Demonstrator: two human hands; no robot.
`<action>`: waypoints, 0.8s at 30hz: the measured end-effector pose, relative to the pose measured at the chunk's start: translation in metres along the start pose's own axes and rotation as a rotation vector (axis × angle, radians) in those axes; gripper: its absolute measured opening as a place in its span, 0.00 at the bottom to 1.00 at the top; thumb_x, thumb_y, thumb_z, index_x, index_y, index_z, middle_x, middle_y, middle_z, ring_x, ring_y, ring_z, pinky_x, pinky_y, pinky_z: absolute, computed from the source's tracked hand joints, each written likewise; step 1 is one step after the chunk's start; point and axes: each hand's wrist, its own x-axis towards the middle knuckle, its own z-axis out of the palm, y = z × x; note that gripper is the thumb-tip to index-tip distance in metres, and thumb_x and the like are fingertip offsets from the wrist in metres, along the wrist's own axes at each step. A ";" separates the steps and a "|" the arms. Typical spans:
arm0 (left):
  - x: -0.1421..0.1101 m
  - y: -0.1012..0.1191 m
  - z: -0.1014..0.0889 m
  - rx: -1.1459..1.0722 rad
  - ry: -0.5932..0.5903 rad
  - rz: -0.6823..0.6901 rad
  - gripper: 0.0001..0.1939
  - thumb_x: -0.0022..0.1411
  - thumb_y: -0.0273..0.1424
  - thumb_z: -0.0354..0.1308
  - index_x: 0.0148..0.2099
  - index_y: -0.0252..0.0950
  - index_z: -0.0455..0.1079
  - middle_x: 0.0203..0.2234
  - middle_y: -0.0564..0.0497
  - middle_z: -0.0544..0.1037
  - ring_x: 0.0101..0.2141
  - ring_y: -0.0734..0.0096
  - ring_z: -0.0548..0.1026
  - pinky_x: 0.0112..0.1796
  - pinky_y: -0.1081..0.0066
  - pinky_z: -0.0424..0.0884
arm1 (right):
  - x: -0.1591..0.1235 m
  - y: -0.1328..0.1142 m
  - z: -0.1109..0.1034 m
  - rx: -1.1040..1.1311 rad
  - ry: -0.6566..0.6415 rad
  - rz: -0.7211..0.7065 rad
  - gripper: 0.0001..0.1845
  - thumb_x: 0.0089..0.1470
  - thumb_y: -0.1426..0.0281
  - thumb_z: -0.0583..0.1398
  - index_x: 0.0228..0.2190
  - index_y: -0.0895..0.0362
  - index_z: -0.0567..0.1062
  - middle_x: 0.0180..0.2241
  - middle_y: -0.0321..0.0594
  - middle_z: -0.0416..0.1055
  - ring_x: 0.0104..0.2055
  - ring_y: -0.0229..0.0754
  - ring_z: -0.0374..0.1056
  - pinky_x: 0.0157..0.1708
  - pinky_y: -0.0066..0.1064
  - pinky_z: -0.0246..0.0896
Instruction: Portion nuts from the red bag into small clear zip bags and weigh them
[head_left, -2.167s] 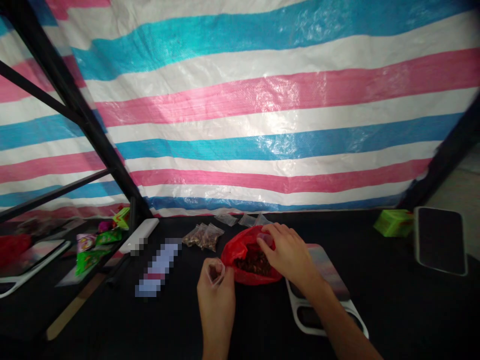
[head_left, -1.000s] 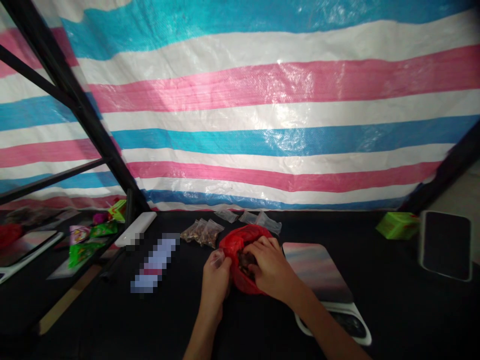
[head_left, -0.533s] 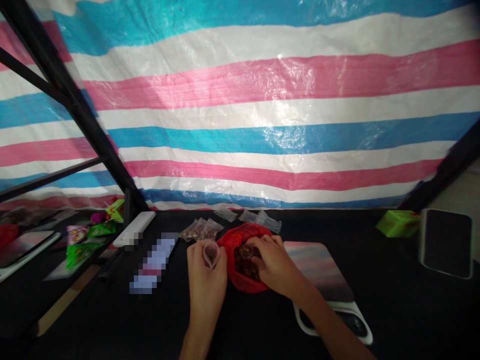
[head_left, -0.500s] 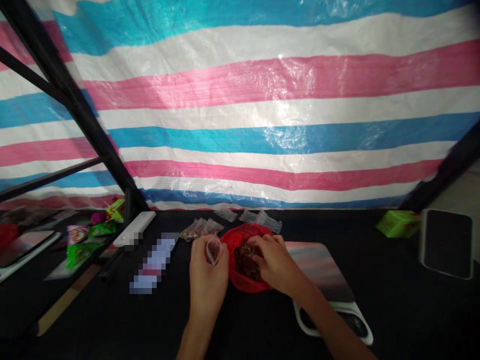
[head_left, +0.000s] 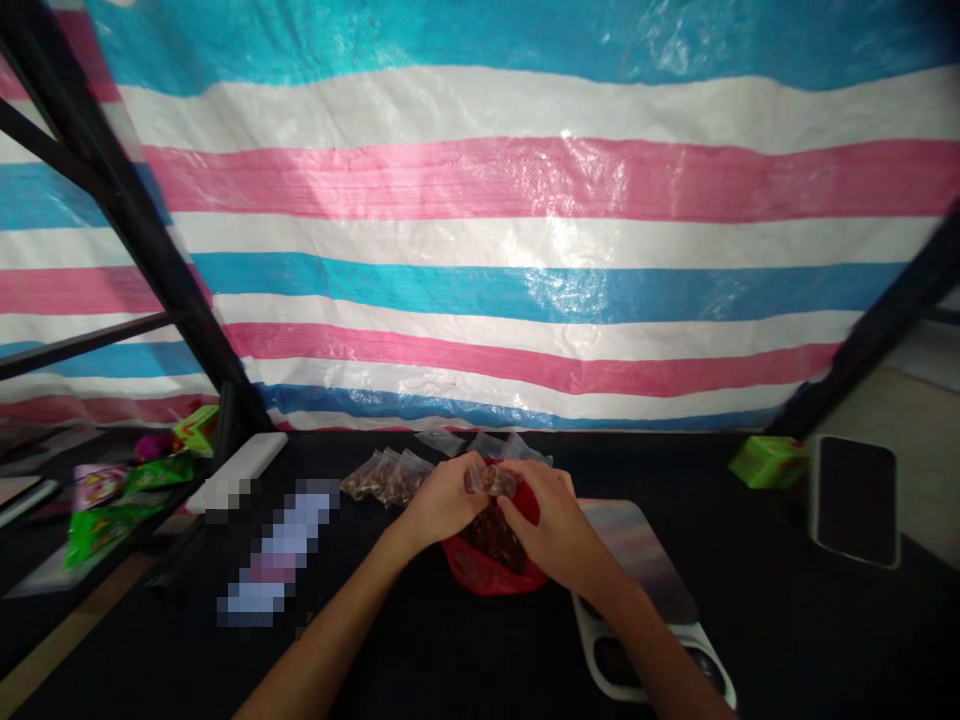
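Observation:
My left hand (head_left: 448, 500) is closed around a small clear plastic bag (head_left: 474, 474), held over the red plastic bag. My right hand (head_left: 551, 510) meets it at the small bag's mouth, thumb and fingers pinched around a clump of brown dried pieces (head_left: 502, 484). Below both hands the red plastic bag (head_left: 491, 580) lies open on the black table, holding more of these pieces; their exact kind is too small to tell. Several filled clear zip bags (head_left: 397, 476) lie just left of my left hand.
Right of the red bag is a white kitchen scale (head_left: 637, 560), partly under my right forearm. Clear bags (head_left: 441, 441) that look flat lie behind. A green box (head_left: 765, 461) and a dark-screened device (head_left: 855, 500) stand at right. A white bar (head_left: 251, 462) and black frame (head_left: 217, 370) are at left.
My right hand has lifted from inside the red bag to the small bag's mouth. My left hand has moved right and over the red bag. The view has shifted slightly.

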 end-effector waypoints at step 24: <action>-0.021 -0.004 0.021 -0.053 0.165 0.029 0.07 0.59 0.27 0.60 0.41 0.40 0.72 0.31 0.54 0.79 0.32 0.68 0.74 0.35 0.71 0.67 | -0.003 -0.010 -0.001 0.071 0.022 -0.078 0.17 0.68 0.70 0.54 0.56 0.48 0.69 0.55 0.44 0.70 0.59 0.49 0.66 0.60 0.42 0.63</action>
